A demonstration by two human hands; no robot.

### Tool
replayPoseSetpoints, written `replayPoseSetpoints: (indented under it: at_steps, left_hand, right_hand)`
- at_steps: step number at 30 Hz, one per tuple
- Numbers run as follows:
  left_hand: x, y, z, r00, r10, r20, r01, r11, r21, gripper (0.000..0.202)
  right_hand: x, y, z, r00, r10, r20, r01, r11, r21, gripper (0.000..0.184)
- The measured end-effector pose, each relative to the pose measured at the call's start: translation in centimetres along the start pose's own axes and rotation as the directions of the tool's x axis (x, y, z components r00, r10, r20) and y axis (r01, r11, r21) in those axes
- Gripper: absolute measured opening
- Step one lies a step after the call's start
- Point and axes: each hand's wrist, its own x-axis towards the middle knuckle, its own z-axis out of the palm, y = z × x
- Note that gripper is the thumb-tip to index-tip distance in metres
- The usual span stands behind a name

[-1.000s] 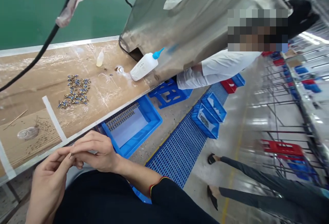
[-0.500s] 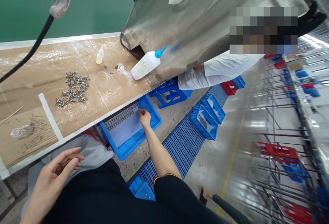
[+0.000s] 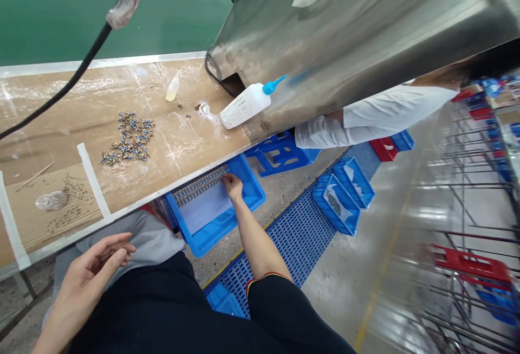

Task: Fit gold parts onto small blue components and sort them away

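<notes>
My right hand (image 3: 233,186) reaches into a blue plastic bin (image 3: 199,245) below the bench edge. Its fingertips are pinched together at the right end of rows of small brass-and-blue metal parts (image 3: 199,187). Whatever the pinch holds is too small to make out. The rows lie on a white sheet (image 3: 209,212) in the bin. Over my lap hovers my left hand (image 3: 97,264), loosely curved, thumb apart from the fingers, nothing visible in it. A loose pile of similar small parts (image 3: 132,140) rests on the bench.
On the brown-covered bench (image 3: 162,159) stand a small bottle (image 3: 172,89), a white bottle with blue nozzle (image 3: 247,105) and clear round lids (image 3: 51,200). A metal housing (image 3: 325,45) rises to the right. Beyond it shows a co-worker's white sleeve (image 3: 365,118). Blue bins (image 3: 335,202) sit on floor matting.
The view has swung slightly, so the bench and bin appear farther right. My right hand stays pinched at the end of the rows; my left hand keeps almost the same pose.
</notes>
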Motion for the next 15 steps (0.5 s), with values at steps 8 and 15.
replayPoseSetpoints:
  at_steps: [8, 15]
  left_hand:
    - [-0.1, 0.6, 0.3, 1.000, -0.010, -0.003, 0.010, 1.000, 0.000, 0.056]
    - [-0.6, 0.7, 0.4, 1.000, 0.001, 0.016, 0.000, 1.000, -0.005, 0.049]
  right_hand:
    - [-0.6, -0.5, -0.4, 1.000, -0.011, -0.024, 0.010, 1.000, -0.019, 0.035]
    - [-3.6, -4.3, -2.0, 0.974, -0.093, -0.207, 0.094, 0.996, -0.003, 0.039]
